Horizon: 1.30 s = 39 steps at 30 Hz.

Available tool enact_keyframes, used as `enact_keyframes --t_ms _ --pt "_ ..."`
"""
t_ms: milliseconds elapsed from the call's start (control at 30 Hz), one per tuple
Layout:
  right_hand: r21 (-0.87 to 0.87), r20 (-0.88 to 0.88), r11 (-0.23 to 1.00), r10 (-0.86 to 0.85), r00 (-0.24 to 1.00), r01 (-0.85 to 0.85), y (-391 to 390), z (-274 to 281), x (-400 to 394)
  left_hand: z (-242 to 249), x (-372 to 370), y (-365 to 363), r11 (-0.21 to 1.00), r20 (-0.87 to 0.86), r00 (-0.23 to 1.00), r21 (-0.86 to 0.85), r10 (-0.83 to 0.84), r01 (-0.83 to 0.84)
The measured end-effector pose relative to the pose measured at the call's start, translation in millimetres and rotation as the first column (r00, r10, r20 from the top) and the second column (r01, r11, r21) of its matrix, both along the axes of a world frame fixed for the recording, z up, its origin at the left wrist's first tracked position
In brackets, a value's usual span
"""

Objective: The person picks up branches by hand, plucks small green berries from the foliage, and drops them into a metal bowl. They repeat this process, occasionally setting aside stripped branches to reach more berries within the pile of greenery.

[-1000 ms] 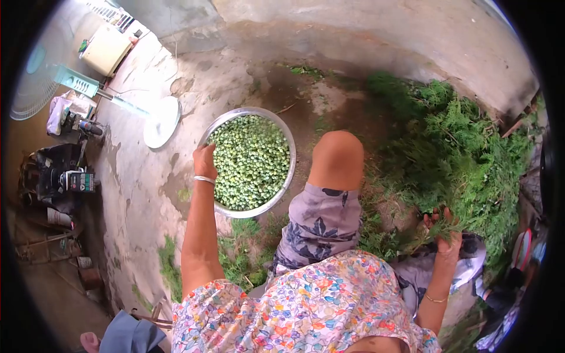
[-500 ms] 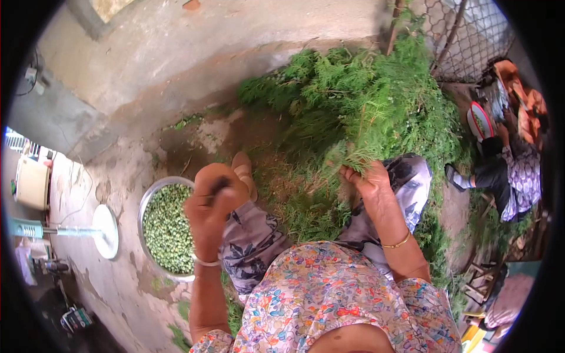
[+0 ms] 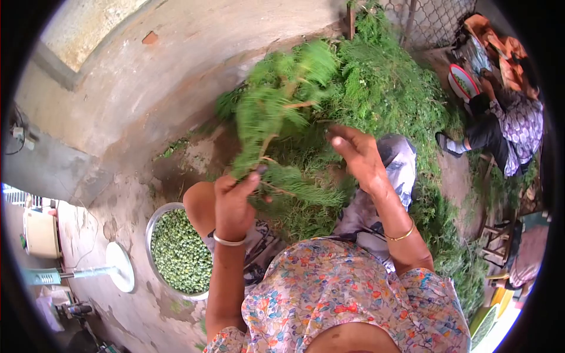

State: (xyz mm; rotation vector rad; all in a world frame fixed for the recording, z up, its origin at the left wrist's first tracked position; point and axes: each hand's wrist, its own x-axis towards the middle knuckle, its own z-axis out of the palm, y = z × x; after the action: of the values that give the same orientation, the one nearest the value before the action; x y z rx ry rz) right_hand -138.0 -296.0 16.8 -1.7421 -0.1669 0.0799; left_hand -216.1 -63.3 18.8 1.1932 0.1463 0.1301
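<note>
My left hand (image 3: 232, 203) is closed on the stem of a leafy green conifer branch (image 3: 262, 120), which stands out ahead of it and is smeared by motion. Something dark shows at the left thumb tip, too small to make out. To the right, my right hand (image 3: 362, 159) hovers over my knee with thumb and fingers apart and nothing visible in them. Beyond both hands lies a big heap of cut conifer branches (image 3: 388, 88). Left of my knee, a metal basin (image 3: 150, 250) holds many small green cones (image 3: 182, 250).
A fan-like stand with a round white base (image 3: 120, 267) lies at the left. Walls (image 3: 194, 65) border the far side. At the right, another person (image 3: 518, 123) sits by a red-rimmed bowl (image 3: 462, 81). A wooden stool (image 3: 494, 244) is nearer.
My left hand, bare of greenery before, now grips a branch that swings in front of it. My right hand has released its green sprig and moved slightly forward.
</note>
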Motion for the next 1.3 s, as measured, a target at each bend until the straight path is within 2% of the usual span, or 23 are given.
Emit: enact_keyframes --t_ms 100,133,200,267,333,367,433,467,500,533,600,667,733,767,800,867,900,967,1033,1067,1200,1267,1300 --pt "-0.034 -0.163 0.982 0.178 0.97 -0.186 -12.4 -14.7 -8.9 -10.3 -3.0 25.1 0.968 0.018 0.999 -0.248 0.031 -0.025" --pt "-0.026 -0.163 0.984 0.171 0.972 -0.178 -13.6 -18.4 -12.2 -13.0 -3.5 29.4 0.971 0.017 1.0 -0.24 0.022 -0.017" --pt "0.36 -0.44 0.858 0.503 0.744 -0.367 -15.8 -26.0 -17.6 -8.9 -2.7 29.9 0.967 0.066 0.984 -0.207 0.168 -0.151" --pt "0.358 -0.439 0.85 0.518 0.734 -0.386 -8.1 -28.5 -25.9 -9.3 -4.3 30.0 0.954 0.061 0.985 -0.266 0.162 -0.141" --pt "0.549 -0.387 0.751 0.617 0.685 -0.367 3.7 -28.9 -33.6 -25.1 -5.4 41.6 0.935 0.04 0.99 -0.335 0.134 -0.113" --pt "0.458 -0.355 0.798 0.567 0.743 -0.391 9.7 -31.7 -35.6 -30.1 -5.2 43.6 0.938 0.038 0.99 -0.327 0.134 -0.115" --pt "0.368 -0.23 0.828 0.522 0.822 -0.423 24.4 -40.9 -41.0 -39.5 -3.5 45.9 0.84 0.151 0.982 -0.512 -0.117 0.179" --pt "0.265 -0.095 0.86 0.473 0.876 -0.436 30.2 -42.4 -43.0 -47.3 -1.8 46.9 0.842 0.153 0.981 -0.509 -0.116 0.178" --pt "0.258 -0.133 0.845 0.512 0.849 -0.469 31.9 -35.4 -45.0 -54.8 -0.1 46.7 0.847 0.075 0.994 -0.52 -0.082 0.109" --pt "0.256 -0.125 0.843 0.515 0.848 -0.474 32.9 -35.1 -46.4 -60.4 1.4 46.6 0.849 0.003 0.999 -0.526 -0.047 0.041" --pt "0.531 -0.197 0.698 0.653 0.731 -0.481 35.8 -33.9 -48.7 -47.3 1.8 32.3 0.854 0.065 0.997 -0.517 -0.04 0.068" --pt "0.474 -0.108 0.719 0.621 0.777 -0.509 34.6 -30.1 -50.0 -41.3 4.9 24.4 0.907 -0.009 0.999 -0.419 0.043 -0.042" --pt "0.295 -0.15 0.702 0.704 0.694 -0.648 29.5 -18.8 -52.6 -28.6 3.0 19.8 0.913 0.028 0.999 -0.405 -0.045 0.052" --pt "0.036 -0.165 0.728 0.68 0.714 -0.685 30.1 -16.4 -52.7 -26.1 3.2 12.8 0.956 0.023 1.0 -0.293 0.02 -0.012" --pt "0.033 -0.163 0.733 0.674 0.72 -0.679 31.4 -16.0 -54.8 -24.4 3.6 6.1 0.981 0.025 0.996 -0.178 0.083 -0.077" --pt "-0.161 -0.197 0.759 0.601 0.775 -0.63 34.3 -15.4 -61.3 -25.2 4.4 0.2 0.98 0.007 0.998 -0.189 0.065 -0.062" --pt "0.092 -0.422 0.768 0.607 0.674 -0.634 32.0 4.6 -60.6 -29.2 3.9 0.9 0.994 0.0 0.998 -0.087 0.064 -0.064" --pt "0.153 -0.399 0.858 0.507 0.764 -0.49 27.3 2.9 -56.5 -20.0 3.5 -12.0 0.998 -0.115 0.992 0.0 0.058 -0.059" --pt "0.262 -0.366 0.93 0.344 0.865 -0.259 8.0 3.3 -50.9 -25.6 7.6 -5.3 0.982 -0.016 0.993 0.149 -0.119 0.12" --pt "0.304 -0.36 0.938 0.274 0.892 -0.165 -7.8 5.3 -44.4 -13.4 8.3 -20.1 0.997 -0.146 0.987 0.021 -0.072 0.076" --pt "0.309 -0.24 0.918 -0.176 0.955 0.247 -102.7 21.4 -45.0 -58.3 22.7 4.8 0.943 -0.27 0.933 -0.294 -0.239 0.156" --pt "0.281 -0.131 0.805 -0.507 0.852 0.523 -162.0 32.4 -69.4 -76.7 28.5 8.5 0.922 -0.329 0.899 -0.348 -0.289 0.169" --pt "0.391 -0.219 0.674 -0.593 0.774 0.627 -199.2 28.1 -84.6 -84.8 30.9 9.6 0.911 -0.381 0.875 -0.388 -0.299 0.142"
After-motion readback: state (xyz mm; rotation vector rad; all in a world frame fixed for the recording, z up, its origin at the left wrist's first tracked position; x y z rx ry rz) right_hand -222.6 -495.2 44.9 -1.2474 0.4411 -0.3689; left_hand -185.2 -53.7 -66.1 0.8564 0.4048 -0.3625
